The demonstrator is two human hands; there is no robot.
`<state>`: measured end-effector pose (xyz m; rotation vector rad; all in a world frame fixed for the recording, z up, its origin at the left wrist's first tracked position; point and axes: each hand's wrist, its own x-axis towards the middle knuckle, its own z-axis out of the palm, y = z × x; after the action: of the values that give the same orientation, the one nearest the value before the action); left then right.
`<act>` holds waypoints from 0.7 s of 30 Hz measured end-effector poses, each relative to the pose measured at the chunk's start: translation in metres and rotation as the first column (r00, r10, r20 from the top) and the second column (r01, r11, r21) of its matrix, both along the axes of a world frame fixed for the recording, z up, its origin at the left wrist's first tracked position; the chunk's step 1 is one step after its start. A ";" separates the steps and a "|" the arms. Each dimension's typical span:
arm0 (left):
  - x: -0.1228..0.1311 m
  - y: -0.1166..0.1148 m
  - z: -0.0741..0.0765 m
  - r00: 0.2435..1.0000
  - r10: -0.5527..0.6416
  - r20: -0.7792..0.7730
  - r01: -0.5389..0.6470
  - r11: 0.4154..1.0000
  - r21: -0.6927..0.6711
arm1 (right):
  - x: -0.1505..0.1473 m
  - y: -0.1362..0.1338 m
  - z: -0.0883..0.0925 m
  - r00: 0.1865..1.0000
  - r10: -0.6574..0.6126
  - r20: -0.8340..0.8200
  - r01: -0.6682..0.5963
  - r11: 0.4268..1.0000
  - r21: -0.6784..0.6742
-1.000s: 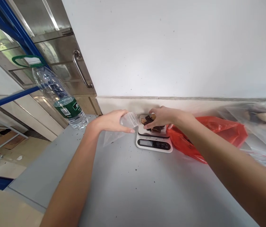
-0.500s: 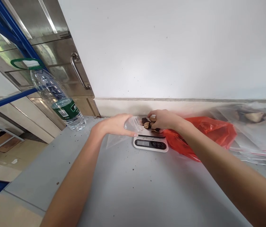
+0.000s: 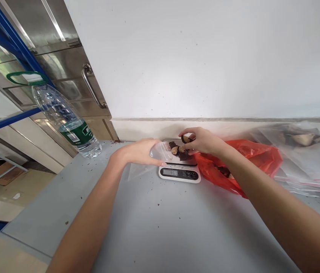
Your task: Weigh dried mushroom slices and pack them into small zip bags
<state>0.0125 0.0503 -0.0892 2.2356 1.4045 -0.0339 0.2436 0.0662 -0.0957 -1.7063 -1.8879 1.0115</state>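
Note:
A small white digital scale lies on the grey table near the wall, its display lit. Several dried dark-brown and tan pieces rest over its plate, at the mouth of a clear plastic zip bag. My left hand is closed on that bag from the left, thumb by the scale's edge. Above the scale's right side, my right hand pinches a curved dried brown piece between its fingers. Under my right forearm spreads an open red plastic bag with more dark pieces inside.
A large water bottle with a green handle stands at the table's left edge. To the right lie clear zip bags, one with a pale dried piece in it. Crumbs dot the grey table. A white wall rises behind.
My right hand has lifted slightly from the pile with a dried piece in its fingers. The scale's digits have changed. My left hand stays on the clear bag.

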 end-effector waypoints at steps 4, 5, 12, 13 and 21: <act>0.000 0.000 -0.001 0.998 -0.001 0.070 0.000 1.000 0.013 | 0.006 0.000 0.006 0.994 0.058 -0.089 -0.041 0.982 0.183; 0.000 0.000 -0.001 0.994 -0.015 0.105 0.014 1.000 0.015 | 0.005 0.000 0.009 0.989 0.100 -0.112 -0.076 0.976 0.203; 0.001 -0.005 0.003 0.945 -0.006 0.327 0.007 1.000 -0.001 | -0.013 -0.006 0.027 0.882 0.446 -0.151 -0.432 0.894 0.117; 0.001 -0.005 0.004 0.941 -0.008 0.338 0.008 1.000 0.001 | -0.016 -0.005 0.027 0.879 0.454 -0.143 -0.442 0.890 0.110; -0.008 -0.006 0.010 0.951 0.091 0.294 -0.065 0.993 -0.099 | -0.025 0.000 0.029 0.908 0.390 -0.152 -0.357 0.911 0.206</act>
<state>0.0042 0.0447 -0.0793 2.0119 1.2972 0.2545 0.2187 0.0667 -0.0662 -1.1274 -2.1500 1.0652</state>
